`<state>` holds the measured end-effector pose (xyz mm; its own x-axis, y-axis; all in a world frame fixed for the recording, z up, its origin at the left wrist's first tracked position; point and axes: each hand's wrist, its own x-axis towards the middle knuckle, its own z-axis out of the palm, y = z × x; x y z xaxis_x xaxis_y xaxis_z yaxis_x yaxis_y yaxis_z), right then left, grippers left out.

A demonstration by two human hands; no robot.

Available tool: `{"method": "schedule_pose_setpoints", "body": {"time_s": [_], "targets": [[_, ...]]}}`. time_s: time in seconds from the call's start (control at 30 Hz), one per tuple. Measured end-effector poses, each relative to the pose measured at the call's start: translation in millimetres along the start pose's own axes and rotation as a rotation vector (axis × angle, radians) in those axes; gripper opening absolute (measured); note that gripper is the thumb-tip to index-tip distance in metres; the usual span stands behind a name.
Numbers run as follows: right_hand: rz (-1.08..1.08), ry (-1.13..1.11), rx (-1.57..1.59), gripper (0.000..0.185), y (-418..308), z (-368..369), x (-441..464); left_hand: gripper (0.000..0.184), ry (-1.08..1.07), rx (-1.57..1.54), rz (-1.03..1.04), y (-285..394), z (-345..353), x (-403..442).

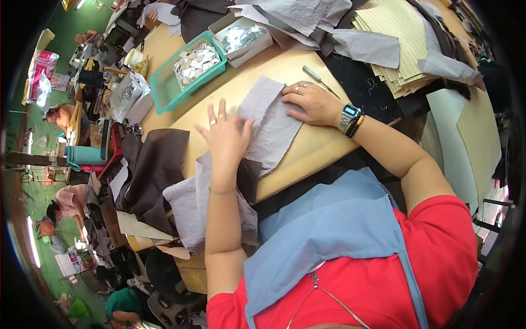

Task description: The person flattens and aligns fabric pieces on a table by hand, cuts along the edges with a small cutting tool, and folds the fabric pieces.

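Observation:
A grey cloth piece point(278, 134) with a fold or overlapped edge across it lies on the pale wooden work board point(315, 151). My right hand point(315, 104), with rings and a wristwatch, rests on its right side, fingers laid out over the cloth. Just left of the cloth, my left hand point(226, 134) is raised with its fingers spread; its index finger and thumb are close together, and I see nothing held. A screwdriver-like tool with a grey handle point(312, 73) lies beyond my right hand.
A teal basket point(159, 90) of small pale pieces stands beside a white box point(262, 46) of shiny parts. Dark fabric point(159, 159) and grey cloth hang at the board's left edge. Gold quilted sheets point(397, 38) are stacked at upper right. Other people sit at left.

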<state>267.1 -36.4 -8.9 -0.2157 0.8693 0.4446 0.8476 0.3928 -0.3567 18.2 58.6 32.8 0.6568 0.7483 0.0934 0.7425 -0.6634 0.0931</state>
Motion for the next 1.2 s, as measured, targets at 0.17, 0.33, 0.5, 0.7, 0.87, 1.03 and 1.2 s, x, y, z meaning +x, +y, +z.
{"method": "schedule_pose_setpoints", "body": {"time_s": [0.17, 0.33, 0.5, 0.7, 0.87, 1.03, 1.2], "targets": [[0.048, 0.000, 0.021, 0.029, 1.3, 2.7, -3.7, 0.035, -0.082, -0.473, 0.376, -6.7, 57.5, 51.6], [0.064, 0.016, 0.034, 0.030, 3.9, 3.2, -4.8, 0.038, -0.073, -0.314, 0.361, -8.5, 46.7, 49.5], [0.076, -0.006, 0.024, 0.035, 1.3, 1.6, -1.0, 0.035, 0.019, -0.290, 0.344, -8.3, 51.5, 48.8], [0.070, -0.056, -0.062, 0.049, -7.6, -4.0, 3.6, 0.037, -0.013, -0.425, 0.259, -5.0, 50.6, 50.5], [0.064, -0.074, -0.081, 0.050, -8.1, -2.9, 3.5, 0.041, -0.040, -0.485, 0.238, -6.8, 50.1, 51.1], [0.021, -0.061, -0.139, 0.050, -6.0, -2.7, 2.9, 0.041, -0.078, -0.536, 0.230, -10.7, 54.4, 53.5], [-0.001, -0.112, -0.212, 0.052, -5.3, -2.5, 3.6, 0.041, -0.101, -0.540, 0.240, -13.2, 55.1, 54.2]]}}
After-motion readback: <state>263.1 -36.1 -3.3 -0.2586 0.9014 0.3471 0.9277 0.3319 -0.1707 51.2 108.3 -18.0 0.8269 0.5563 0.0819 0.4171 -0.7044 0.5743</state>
